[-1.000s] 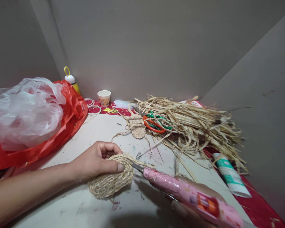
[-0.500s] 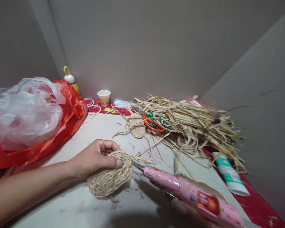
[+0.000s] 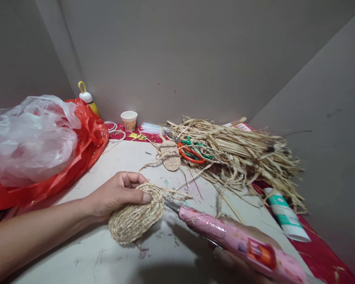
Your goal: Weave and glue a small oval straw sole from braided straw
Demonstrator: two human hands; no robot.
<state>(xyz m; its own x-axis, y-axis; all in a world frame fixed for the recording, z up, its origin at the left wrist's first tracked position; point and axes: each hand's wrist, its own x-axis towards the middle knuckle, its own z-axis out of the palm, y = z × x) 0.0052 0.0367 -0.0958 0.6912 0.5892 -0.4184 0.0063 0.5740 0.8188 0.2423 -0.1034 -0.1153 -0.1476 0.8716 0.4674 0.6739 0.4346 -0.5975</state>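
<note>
My left hand (image 3: pixel 127 195) pinches a coiled oval sole of braided straw (image 3: pixel 136 221), thumb on its upper face, tilted above the table. A loose braid end (image 3: pixel 177 193) sticks out from it to the right. My right hand (image 3: pixel 239 252) is wrapped round a pink glue gun (image 3: pixel 225 232), which hides most of its fingers. The gun's dark nozzle (image 3: pixel 171 206) points left, close to the sole's right edge; a small gap seems to part them. Beyond my hands lies a small woven straw slipper (image 3: pixel 170 156), beside scissors with orange and green handles (image 3: pixel 192 154).
A bundle of dry straw (image 3: pixel 239 146) fills the back right, near a green and white roll (image 3: pixel 286 215). At the back stand a paper cup (image 3: pixel 129 121), clear glue sticks (image 3: pixel 152 128) and a yellow bottle (image 3: pixel 88 100). Red and clear plastic bags (image 3: pixel 90 134) lie left.
The sole in my left hand has shifted slightly left and its edge has drawn a little away from the nozzle. The glue gun has hardly moved.
</note>
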